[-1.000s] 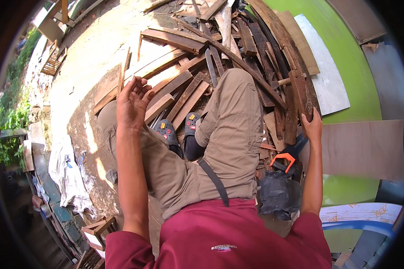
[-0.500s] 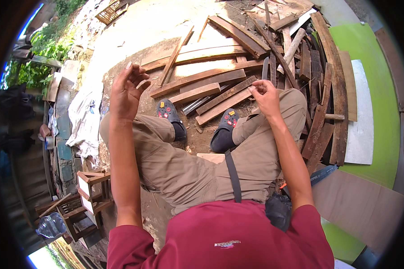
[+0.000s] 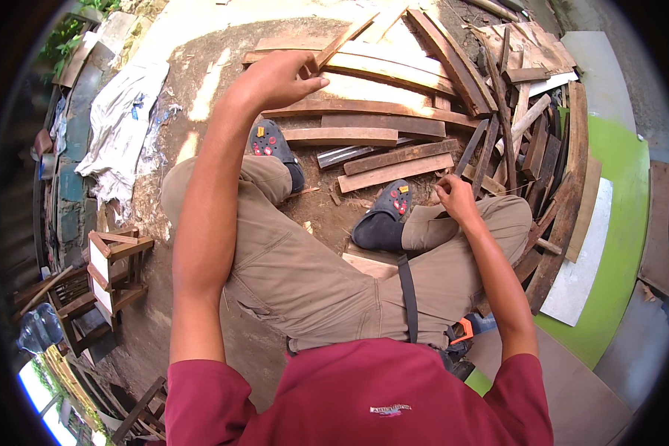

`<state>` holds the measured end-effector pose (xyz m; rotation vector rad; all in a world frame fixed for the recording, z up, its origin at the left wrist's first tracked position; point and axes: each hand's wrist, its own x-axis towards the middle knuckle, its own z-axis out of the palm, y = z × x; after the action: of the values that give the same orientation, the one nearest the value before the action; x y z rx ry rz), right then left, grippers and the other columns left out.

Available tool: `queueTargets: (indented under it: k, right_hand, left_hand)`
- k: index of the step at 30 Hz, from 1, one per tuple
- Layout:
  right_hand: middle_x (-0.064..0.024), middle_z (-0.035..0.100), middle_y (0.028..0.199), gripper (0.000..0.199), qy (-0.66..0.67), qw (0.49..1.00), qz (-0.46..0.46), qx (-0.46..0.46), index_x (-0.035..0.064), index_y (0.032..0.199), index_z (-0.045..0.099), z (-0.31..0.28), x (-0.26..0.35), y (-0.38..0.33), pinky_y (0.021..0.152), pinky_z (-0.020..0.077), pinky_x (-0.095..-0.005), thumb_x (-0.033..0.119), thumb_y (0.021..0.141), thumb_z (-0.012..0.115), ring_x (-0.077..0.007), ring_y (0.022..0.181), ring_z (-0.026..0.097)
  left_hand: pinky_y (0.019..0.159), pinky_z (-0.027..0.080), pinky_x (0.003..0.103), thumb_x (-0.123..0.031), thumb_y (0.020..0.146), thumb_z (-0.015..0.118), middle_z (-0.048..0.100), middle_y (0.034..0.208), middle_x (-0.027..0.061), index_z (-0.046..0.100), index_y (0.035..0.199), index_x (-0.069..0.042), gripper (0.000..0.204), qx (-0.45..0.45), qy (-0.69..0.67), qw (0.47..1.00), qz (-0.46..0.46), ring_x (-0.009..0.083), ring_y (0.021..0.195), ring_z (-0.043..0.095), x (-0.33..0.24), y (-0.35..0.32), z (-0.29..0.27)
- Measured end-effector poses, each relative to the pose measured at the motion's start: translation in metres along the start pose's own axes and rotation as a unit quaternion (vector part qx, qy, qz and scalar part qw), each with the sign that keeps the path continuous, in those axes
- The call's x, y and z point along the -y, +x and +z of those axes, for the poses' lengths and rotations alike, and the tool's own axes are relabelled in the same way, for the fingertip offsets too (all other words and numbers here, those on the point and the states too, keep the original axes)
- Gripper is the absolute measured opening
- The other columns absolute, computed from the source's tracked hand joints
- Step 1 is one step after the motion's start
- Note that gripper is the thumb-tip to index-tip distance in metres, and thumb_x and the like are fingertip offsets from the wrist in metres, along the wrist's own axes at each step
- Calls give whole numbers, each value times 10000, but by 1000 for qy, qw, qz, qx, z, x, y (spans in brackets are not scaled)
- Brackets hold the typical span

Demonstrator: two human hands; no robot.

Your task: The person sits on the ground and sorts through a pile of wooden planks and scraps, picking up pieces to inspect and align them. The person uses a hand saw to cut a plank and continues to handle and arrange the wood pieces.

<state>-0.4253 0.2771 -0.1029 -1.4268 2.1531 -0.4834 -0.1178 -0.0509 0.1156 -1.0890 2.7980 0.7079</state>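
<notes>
My left hand (image 3: 279, 80) reaches over the far wooden planks, its thumb and fingers apart. Close to its fingertips lies a narrow wooden strip (image 3: 349, 39), slanting away over a sunlit plank (image 3: 383, 68); my hand hides any lower part of the strip, and no grip on it shows. Above my right shin, my right hand (image 3: 457, 197) has its fingertips pinched together. Whatever they hold, if anything, is too small to name. Beyond it a dark grey flat bar (image 3: 470, 147) leans among the wood. Shorter planks (image 3: 398, 172) lie between my feet and the far boards.
A heap of wood offcuts (image 3: 531, 145) fills the right side, beside a green panel (image 3: 628, 215) and a white sheet (image 3: 583, 256). An orange tool handle (image 3: 463, 331) is by my right hip. To the left are a white cloth (image 3: 126, 126) and a small wooden frame (image 3: 115, 279).
My left hand has moved right and forward, from open ground to the planks. My right hand stays pinched and is lower in view. The whole view has shifted.
</notes>
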Motion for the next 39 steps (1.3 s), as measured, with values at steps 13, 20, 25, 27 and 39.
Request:
queueTargets:
  k: [13, 20, 25, 27, 39]
  right_hand:
    - [-144, 569, 1280, 587, -399, 898, -87, 165, -7, 1472, 478, 129, 10, 115, 959, 520, -425, 181, 933, 613, -278, 1187, 598]
    - [-161, 588, 1186, 381, -301, 941, -101, 120, 61, 1223, 635, 122, 0, 135, 903, 504, -463, 195, 868, 671, -335, 1089, 606]
    - [-212, 583, 1146, 408, -136, 978, -155, -16, 16, 1184, 587, 74, 11, 190, 928, 493, -490, 255, 872, 696, -397, 1097, 591]
    - [-232, 568, 1247, 549, -148, 981, -123, -34, 6, 1299, 536, 65, 7, 211, 993, 468, -506, 352, 908, 704, -416, 1171, 569]
    - [-133, 576, 1410, 708, -312, 947, 26, 76, 122, 1392, 569, 84, -9, 255, 1132, 336, -552, 674, 949, 553, -324, 1372, 480]
  left_hand:
    - [879, 580, 430, -470, 968, 661, 749, 1121, 205, 669, 1239, 20, 560, -31, -93, 987, -130, 335, 1018, 731, 22, -34, -18]
    - [933, 549, 428, -417, 966, 687, 712, 1178, 238, 648, 1256, 16, 523, -8, -130, 984, -123, 339, 1091, 695, 30, -27, -10]
    - [946, 536, 427, -412, 973, 688, 716, 1188, 207, 623, 1319, -6, 537, -50, -171, 971, -161, 324, 1113, 686, 27, -30, -28]
    - [939, 536, 427, -401, 973, 692, 717, 1180, 210, 622, 1312, 1, 530, -38, -142, 975, -165, 329, 1105, 688, 31, -27, -24]
    - [926, 534, 437, -374, 956, 713, 709, 1186, 203, 628, 1277, 10, 507, -1, -111, 982, -153, 360, 1108, 675, 34, -16, -3]
